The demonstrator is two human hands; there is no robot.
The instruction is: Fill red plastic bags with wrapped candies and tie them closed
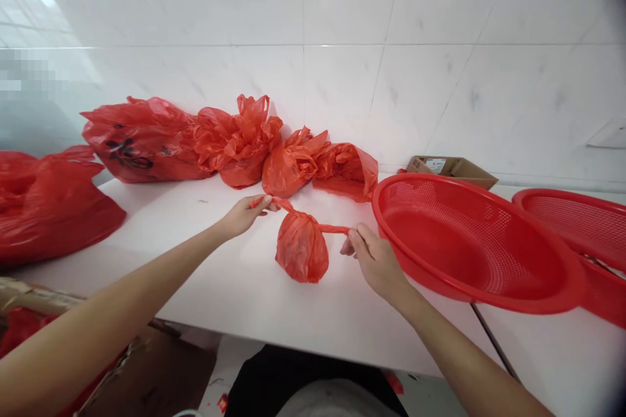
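Observation:
A small, rounded red plastic bag (pixel 302 249) sits on the white table (pixel 220 296) in front of me, its contents hidden. My left hand (pixel 247 214) pinches one twisted handle at the bag's upper left. The other handle runs out to the right, pulled straight, with my right hand (pixel 374 251) closed on its end. Both handles look stretched apart from the gathered top of the bag.
Several filled red bags (pixel 244 143) line the tiled wall. Another large bag (pixel 53 202) lies at far left. Red perforated baskets (pixel 469 241) stand on the right, before a small cardboard box (pixel 454 169). An open carton (pixel 161 371) is below the table's left edge.

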